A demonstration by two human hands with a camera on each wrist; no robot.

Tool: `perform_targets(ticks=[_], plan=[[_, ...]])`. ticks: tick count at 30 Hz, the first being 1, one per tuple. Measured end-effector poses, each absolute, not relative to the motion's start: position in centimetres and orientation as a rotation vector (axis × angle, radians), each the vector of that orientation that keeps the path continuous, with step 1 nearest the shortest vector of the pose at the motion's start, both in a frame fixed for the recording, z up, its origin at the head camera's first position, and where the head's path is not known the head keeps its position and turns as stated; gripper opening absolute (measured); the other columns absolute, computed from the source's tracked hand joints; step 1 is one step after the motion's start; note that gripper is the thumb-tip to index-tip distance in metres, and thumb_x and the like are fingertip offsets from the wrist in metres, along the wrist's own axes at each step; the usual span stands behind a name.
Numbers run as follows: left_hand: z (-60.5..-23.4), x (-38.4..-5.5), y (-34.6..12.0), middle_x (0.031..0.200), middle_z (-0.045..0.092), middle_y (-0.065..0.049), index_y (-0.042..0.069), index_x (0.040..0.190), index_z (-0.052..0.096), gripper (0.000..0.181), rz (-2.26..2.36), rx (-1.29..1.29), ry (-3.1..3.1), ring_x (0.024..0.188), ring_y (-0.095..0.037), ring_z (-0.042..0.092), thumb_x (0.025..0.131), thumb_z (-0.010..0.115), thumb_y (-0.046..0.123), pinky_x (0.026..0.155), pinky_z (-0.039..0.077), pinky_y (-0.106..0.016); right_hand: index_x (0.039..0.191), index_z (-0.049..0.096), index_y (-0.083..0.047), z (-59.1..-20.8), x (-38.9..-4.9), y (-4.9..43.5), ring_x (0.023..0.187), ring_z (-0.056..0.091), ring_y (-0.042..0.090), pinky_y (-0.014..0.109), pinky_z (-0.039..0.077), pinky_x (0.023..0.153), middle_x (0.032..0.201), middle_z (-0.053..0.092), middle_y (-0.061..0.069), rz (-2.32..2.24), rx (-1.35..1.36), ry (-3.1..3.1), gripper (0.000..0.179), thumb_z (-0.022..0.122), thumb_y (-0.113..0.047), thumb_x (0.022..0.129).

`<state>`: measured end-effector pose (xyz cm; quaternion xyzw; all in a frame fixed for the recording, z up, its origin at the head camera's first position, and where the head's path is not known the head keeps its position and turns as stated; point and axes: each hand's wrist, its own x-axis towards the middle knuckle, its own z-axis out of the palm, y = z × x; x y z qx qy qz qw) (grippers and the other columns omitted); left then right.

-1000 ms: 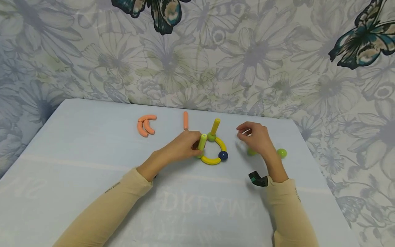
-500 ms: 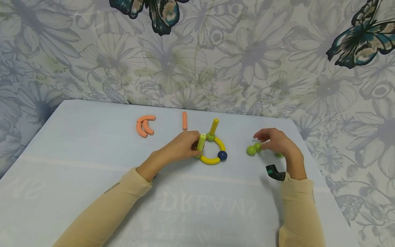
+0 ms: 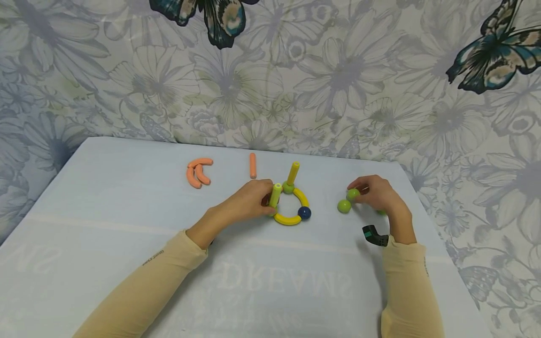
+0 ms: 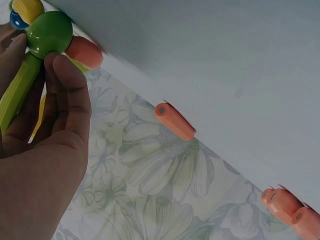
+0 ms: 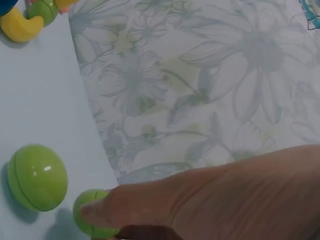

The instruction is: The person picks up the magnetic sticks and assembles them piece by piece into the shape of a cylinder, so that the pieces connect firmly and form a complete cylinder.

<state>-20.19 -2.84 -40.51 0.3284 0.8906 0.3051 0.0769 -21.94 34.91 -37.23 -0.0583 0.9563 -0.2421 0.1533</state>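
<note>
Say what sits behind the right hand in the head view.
A sliver of a green ball shows at the lower edge of the right hand, which covers the rest of it. Whether anything else lies behind the hand cannot be seen.

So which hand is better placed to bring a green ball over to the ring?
Probably the right hand: it pinches a green ball, with a second ball close by. The left hand is occupied, gripping the light green stick at the ring.

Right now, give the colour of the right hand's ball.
Light green ball, least covered in the head view.
</note>
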Motion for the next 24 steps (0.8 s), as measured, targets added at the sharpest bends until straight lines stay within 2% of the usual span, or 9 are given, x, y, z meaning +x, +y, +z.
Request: perform_targets(ticks=[3,7,14,24], plan=[[-40.5,-20.2,-2.8,0.084,0.058,-0.005,0.009,0.095,0.064,0.027,0.907,0.986,2.67,0.075,-0.015,0.052,0.086,0.089,0.016,0.068,0.045,-0.027,0.128,0.073,-0.009,-36.8,-21.8,34.9,0.122,0.064,0.038,0.056,0.05,0.102,0.131,0.069,0.018,-0.756,-0.187,2.799,0.034,0.078,-0.016,0.095],[-40.7,-20.2,-2.8,0.084,0.058,-0.004,0.009,0.095,0.064,0.027,0.904,0.981,2.673,0.075,-0.015,0.053,0.086,0.089,0.016,0.068,0.045,-0.027,0.126,0.073,-0.013,-36.3,-21.8,34.4,0.12,0.066,0.029,0.048,0.052,0.103,0.127,0.072,0.009,-0.894,-0.352,2.779,0.032,0.079,-0.018,0.095],[-40.8,-20.3,-3.0,0.084,0.059,-0.005,0.009,0.095,0.064,0.028,0.913,0.991,2.677,0.075,-0.015,0.053,0.086,0.089,0.016,0.068,0.045,-0.027,0.127,0.072,-0.014,-36.4,-21.8,32.3,0.121,0.065,0.025,0.028,0.055,0.1,0.13,0.07,0.006,-1.114,-0.617,2.544,0.033,0.079,-0.016,0.095],[-40.6,-20.2,-3.0,0.085,0.06,-0.005,0.009,0.096,0.063,0.029,0.924,0.99,2.672,0.075,-0.015,0.053,0.086,0.089,0.016,0.068,0.045,-0.027,0.124,0.073,-0.011,-38.0,-22.2,28.7,0.12,0.068,0.026,0.043,0.055,0.107,0.126,0.071,0.01,-1.24,-0.777,2.212,0.036,0.083,-0.01,0.091]])
